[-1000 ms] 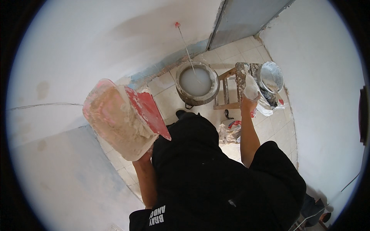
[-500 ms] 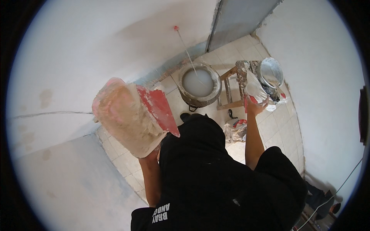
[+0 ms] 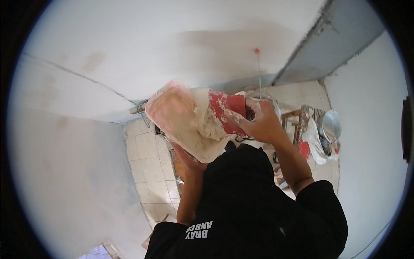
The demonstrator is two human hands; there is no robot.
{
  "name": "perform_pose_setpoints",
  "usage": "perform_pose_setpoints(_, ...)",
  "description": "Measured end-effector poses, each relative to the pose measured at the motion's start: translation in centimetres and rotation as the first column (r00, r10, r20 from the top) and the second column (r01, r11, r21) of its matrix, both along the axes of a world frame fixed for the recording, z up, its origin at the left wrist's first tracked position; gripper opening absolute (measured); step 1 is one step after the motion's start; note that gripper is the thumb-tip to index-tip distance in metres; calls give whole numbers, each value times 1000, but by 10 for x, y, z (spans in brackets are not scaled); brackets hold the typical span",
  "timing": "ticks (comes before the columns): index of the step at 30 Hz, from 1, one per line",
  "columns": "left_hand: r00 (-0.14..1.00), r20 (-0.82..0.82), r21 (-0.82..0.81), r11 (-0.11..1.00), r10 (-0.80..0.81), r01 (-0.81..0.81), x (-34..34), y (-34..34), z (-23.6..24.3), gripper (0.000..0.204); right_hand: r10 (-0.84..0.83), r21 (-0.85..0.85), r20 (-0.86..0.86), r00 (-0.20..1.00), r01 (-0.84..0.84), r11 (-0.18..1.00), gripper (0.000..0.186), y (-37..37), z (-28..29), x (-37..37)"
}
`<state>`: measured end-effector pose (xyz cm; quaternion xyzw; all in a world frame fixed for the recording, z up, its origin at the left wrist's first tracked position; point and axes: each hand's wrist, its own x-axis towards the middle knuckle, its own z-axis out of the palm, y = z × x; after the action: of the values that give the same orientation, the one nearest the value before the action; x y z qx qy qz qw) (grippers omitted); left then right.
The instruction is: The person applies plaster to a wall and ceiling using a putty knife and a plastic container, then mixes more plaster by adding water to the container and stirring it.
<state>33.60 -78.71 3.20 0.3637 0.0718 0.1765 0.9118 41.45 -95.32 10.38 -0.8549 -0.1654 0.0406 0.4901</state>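
Note:
A pinkish plaster hawk (image 3: 166,101), heaped with beige putty (image 3: 189,116), is tilted in front of me. My left hand (image 3: 187,157) grips it from beneath, with most of the fingers hidden under the board. My right hand (image 3: 261,123) holds a red plastic spreader (image 3: 226,105) by its right end, thumb on the near face. White putty smears its surface, and its left part rests against the putty on the hawk. Putty also coats my right fingers.
Behind my right hand is a round pot (image 3: 271,101), partly hidden. To the right, a spattered stool (image 3: 308,113) carries a metal bucket (image 3: 331,125), a white bag (image 3: 315,140) and a red flat piece (image 3: 304,150). White walls (image 3: 108,39) and a grey door (image 3: 332,47) surround the tiled floor.
My right hand has left the red piece at the stool and come left, taking hold of the spreader on the hawk. The view has turned, and the hawk sits nearer the middle.

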Motion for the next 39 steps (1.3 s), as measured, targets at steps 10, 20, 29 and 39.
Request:
perform_pose_setpoints(10, 949, 83, 449, 839, 304, -308, -15, 66, 10, 103, 341, 61, 476, 811, -418, 907, 18, 95, 20, 0)
perform_pose_setpoints(20, 899, 310, 792, 438, 310, -425, -18, 101, -12, 98, 214, -13, 814, 540, -352, 936, 21, 124, 53, -1)
perform_pose_setpoints(29, 911, 340, 848, 342, 232, -404, -18, 106, -1, 98, 522, -257, 689, 503, -503, 825, 24, 150, 28, 21)
perform_pose_setpoints(39, 858, 433, 829, 252, 276, -499, -31, 110, -27, 95, 808, -401, 403, 429, -711, 578, 23, 132, 21, 0)
